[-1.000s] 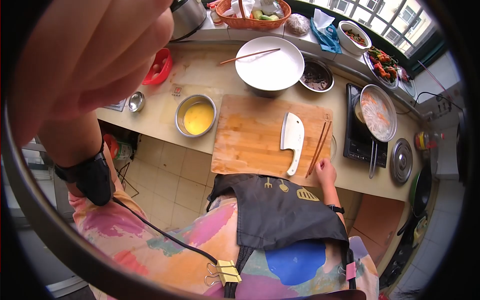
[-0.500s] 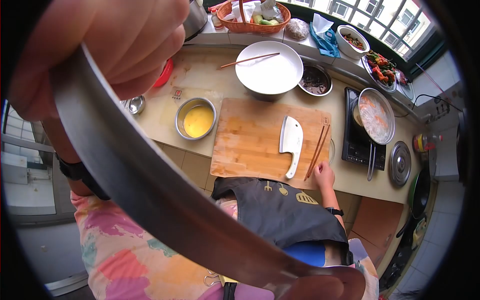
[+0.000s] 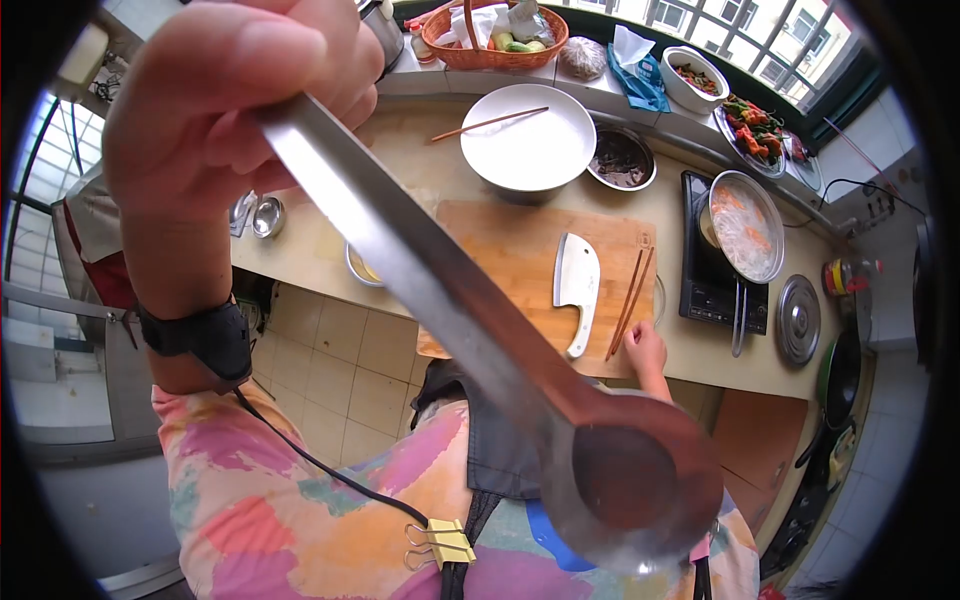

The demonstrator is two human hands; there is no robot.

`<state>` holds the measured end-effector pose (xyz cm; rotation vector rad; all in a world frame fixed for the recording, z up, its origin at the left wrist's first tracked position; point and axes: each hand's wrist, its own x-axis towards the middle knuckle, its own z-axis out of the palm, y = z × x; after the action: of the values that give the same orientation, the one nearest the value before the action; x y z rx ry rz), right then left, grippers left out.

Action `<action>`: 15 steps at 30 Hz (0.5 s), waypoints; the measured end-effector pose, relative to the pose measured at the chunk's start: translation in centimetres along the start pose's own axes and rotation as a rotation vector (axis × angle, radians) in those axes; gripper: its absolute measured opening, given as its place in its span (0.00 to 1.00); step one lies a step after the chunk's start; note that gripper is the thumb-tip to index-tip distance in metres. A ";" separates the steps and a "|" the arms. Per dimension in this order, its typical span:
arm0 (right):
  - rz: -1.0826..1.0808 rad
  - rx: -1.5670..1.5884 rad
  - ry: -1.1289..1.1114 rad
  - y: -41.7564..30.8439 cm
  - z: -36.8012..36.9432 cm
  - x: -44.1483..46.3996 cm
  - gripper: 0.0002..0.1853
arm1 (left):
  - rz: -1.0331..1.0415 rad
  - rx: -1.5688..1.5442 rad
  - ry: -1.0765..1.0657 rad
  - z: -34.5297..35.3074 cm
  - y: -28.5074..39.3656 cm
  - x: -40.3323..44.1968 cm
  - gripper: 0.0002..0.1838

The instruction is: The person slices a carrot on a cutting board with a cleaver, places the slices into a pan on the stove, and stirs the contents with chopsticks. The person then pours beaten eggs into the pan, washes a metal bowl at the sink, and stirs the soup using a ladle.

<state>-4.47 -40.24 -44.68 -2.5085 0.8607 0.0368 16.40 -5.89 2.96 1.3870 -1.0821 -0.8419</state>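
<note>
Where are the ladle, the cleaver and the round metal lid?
Ladle (image 3: 490,325): head view, on its handle.
Cleaver (image 3: 577,278): head view, on its blade.
Round metal lid (image 3: 798,320): head view, near its centre.

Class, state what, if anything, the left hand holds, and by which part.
The left hand grips a metal ladle near the upper end of its handle.

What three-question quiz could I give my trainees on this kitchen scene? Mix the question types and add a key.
1. True or false: the cleaver lies on the cutting board.
2. Choose one. The left hand holds: a) a basket; b) a ladle; c) a pan lid.
3. Fill the gap: just right of the cleaver, on the same board, lie two ____.

Key: 1. True. 2. b. 3. Chopsticks.
</note>
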 end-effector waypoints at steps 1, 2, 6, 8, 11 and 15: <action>-0.006 0.012 0.003 -0.1 -0.1 0.0 0.09 | 0.021 0.014 0.028 -0.3 -0.9 0.1 0.17; -0.009 0.023 0.002 -0.2 -0.2 -0.2 0.09 | 0.081 0.001 0.079 -0.4 -1.8 0.0 0.13; 0.000 0.017 0.012 -0.2 -0.1 -0.2 0.09 | -0.147 -0.043 0.406 -2.2 -6.0 -1.1 0.08; -0.002 0.020 0.017 0.0 0.0 -0.1 0.09 | -0.211 -0.059 0.483 -3.6 -8.5 -1.2 0.08; 0.012 0.007 0.006 0.1 0.1 -0.1 0.09 | -0.223 -0.105 0.574 -5.2 -12.0 -1.8 0.07; 0.017 -0.005 0.011 -0.1 0.1 -0.1 0.09 | -0.258 -0.098 0.668 -6.3 -14.7 -2.3 0.07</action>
<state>-4.52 -40.09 -44.69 -2.5086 0.8881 0.0305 23.56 -2.39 -11.05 1.5817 -0.3502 -0.5315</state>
